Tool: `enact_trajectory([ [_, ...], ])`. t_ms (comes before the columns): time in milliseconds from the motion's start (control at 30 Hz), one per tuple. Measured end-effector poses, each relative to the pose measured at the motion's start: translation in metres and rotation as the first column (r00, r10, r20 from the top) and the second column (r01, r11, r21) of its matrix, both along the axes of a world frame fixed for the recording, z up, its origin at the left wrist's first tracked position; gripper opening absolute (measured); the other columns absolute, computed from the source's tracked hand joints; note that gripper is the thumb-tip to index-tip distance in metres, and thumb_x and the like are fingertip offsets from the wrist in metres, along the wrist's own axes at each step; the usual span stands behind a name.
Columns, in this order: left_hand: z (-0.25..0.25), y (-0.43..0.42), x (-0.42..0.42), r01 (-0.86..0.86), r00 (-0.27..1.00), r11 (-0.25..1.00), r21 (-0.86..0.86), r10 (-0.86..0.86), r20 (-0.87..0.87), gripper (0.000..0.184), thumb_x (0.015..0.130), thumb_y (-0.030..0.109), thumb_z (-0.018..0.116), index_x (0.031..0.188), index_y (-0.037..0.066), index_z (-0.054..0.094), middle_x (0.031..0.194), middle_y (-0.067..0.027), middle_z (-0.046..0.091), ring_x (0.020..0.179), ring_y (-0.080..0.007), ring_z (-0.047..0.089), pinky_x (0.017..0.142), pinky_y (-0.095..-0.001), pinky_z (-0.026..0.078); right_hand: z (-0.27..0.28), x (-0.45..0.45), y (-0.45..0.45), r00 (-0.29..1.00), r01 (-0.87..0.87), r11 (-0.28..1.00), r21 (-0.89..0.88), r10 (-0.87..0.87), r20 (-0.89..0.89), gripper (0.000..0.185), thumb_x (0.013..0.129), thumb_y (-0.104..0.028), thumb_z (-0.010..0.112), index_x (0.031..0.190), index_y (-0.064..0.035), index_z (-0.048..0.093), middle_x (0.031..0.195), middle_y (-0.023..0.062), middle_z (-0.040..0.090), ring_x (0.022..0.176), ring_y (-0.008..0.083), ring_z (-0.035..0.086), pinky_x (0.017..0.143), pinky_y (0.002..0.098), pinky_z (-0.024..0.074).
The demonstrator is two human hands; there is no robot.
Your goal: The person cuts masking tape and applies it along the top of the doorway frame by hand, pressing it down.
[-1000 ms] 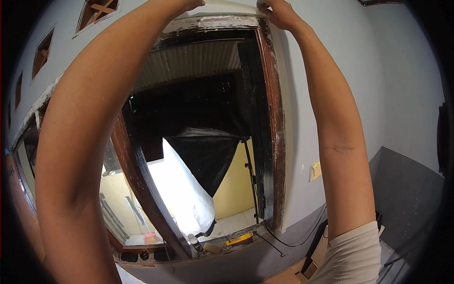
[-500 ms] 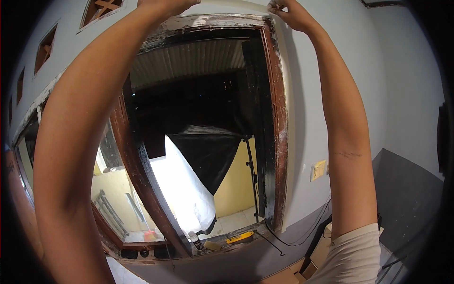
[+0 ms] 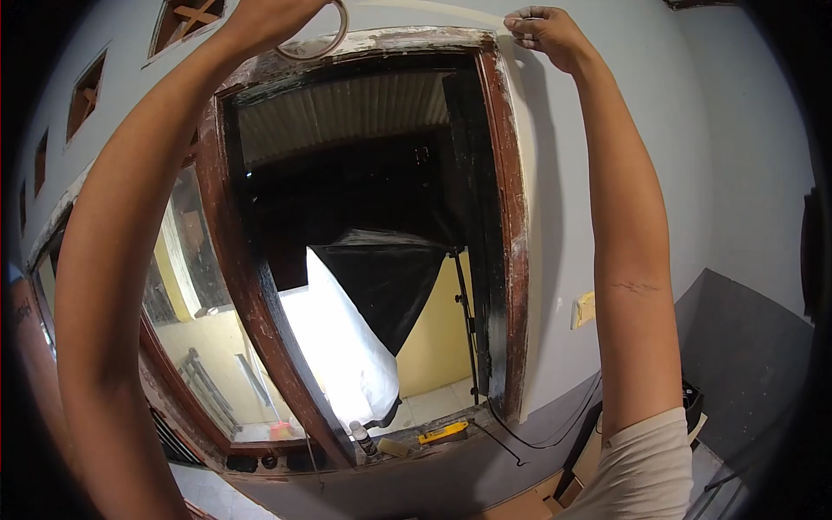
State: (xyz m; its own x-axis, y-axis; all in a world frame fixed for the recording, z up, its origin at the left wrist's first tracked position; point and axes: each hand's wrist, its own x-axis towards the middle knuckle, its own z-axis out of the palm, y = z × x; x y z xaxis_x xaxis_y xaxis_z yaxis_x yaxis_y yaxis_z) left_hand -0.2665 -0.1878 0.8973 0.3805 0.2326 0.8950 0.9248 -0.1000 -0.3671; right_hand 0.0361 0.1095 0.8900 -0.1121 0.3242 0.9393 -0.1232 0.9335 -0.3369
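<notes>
A tall window frame (image 3: pixel 511 217) of peeling red-brown wood fills the middle of my remote camera's view; its upper left corner, covered by a forearm half a second ago, now shows. The left hand (image 3: pixel 270 22), cut off by the top edge, has shifted left, farther from the right hand (image 3: pixel 552 36) at the upper right corner. I see the right fingers bunched at one end of a long, narrow cream strip (image 3: pixel 459 11); I cannot tell whether they pinch or press it. The strip's long axis runs left to right just above the frame, its right end dipping slightly. A thin brownish ring-shaped roll (image 3: pixel 341 35), newly visible, is clasped in the left hand, its round opening facing me.
</notes>
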Motion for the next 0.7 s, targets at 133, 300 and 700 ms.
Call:
enact_trajectory([
  [133,0.005,0.003,-0.019,0.243,0.958,0.969,-0.052,-0.248,-0.144,0.039,0.101,0.035,0.063,0.101,-0.004,0.069,0.083,-0.0099,0.067,0.081,-0.0176,0.061,0.075,-0.0374,0.051,-0.007,-0.003,0.002,0.995,0.095,0.995,0.020,-0.095,0.017,0.034,0.089,-0.025,0.083,0.112,-0.0028,0.073,0.113,0.0157,0.072,0.105,0.0243,0.069,0.098,0.0444,0.0545],
  [300,-0.006,-0.021,-0.024,0.189,0.982,0.951,-0.244,-0.179,0.062,0.040,0.102,0.035,0.065,0.107,-0.005,0.066,0.089,-0.0063,0.066,0.086,-0.0143,0.061,0.075,-0.0316,0.050,-0.026,-0.018,-0.023,0.995,-0.033,0.999,-0.027,0.030,-0.099,0.012,0.090,-0.005,0.077,0.099,-0.0001,0.072,0.094,0.0059,0.072,0.089,0.0136,0.068,0.083,0.0253,0.0567],
  [700,-0.006,-0.052,-0.030,-0.193,0.978,0.977,0.087,0.199,-0.066,0.032,0.090,0.030,0.074,0.093,-0.002,0.070,0.084,-0.0205,0.070,0.079,-0.0320,0.067,0.078,-0.0436,0.051,-0.013,-0.052,-0.037,0.988,-0.075,0.990,0.121,0.090,-0.128,0.016,0.087,-0.009,0.080,0.098,0.0010,0.074,0.093,0.0091,0.075,0.087,0.0181,0.071,0.081,0.0308,0.0580],
])
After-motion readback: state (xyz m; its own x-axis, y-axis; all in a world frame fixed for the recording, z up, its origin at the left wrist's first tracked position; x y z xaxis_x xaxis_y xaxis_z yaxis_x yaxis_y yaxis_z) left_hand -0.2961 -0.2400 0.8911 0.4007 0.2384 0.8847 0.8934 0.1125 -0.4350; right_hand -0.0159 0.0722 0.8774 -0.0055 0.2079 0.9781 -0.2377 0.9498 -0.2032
